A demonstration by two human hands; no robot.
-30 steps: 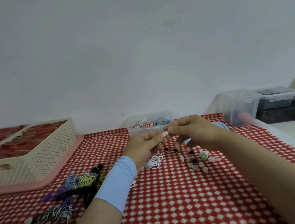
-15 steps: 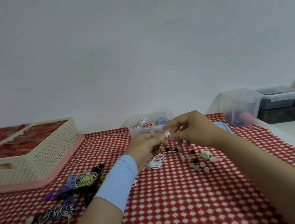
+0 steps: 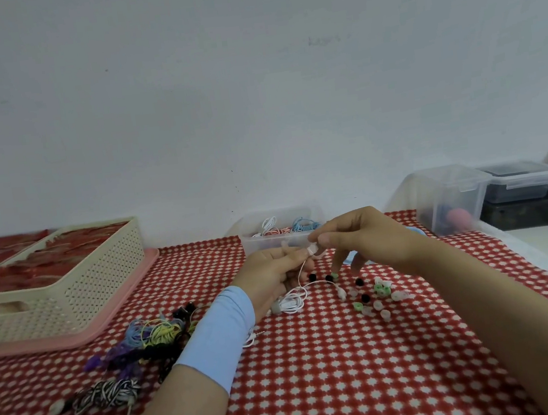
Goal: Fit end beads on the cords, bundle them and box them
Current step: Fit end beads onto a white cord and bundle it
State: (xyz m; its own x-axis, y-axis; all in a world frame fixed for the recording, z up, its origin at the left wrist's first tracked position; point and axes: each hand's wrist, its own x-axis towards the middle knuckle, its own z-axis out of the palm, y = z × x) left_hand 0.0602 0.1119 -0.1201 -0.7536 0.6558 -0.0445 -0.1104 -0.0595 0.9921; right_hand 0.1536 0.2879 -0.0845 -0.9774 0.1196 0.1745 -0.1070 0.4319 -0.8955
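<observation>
Even, cool, fairly dim light; image soft.
No hard shadows or glare. Wide-angle stretch at the corners of the tablecloth [image 3: 322, 391]; basket [image 3: 70, 301] at left smeared, right hand [image 3: 370, 240] slightly blurred.

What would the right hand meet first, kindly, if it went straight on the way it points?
Probably the left hand, holding the white cord just beyond the bead the right hand pinches.

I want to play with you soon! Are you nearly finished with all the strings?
Not yet. Done: a few bundled cords lie in the clear box. In hand: the left hand holds a white cord while the right hand pinches a pale bead at its end. Left: a tangle of coloured cords and a striped bundle lie unboxed on the cloth, and loose beads wait too.
</observation>
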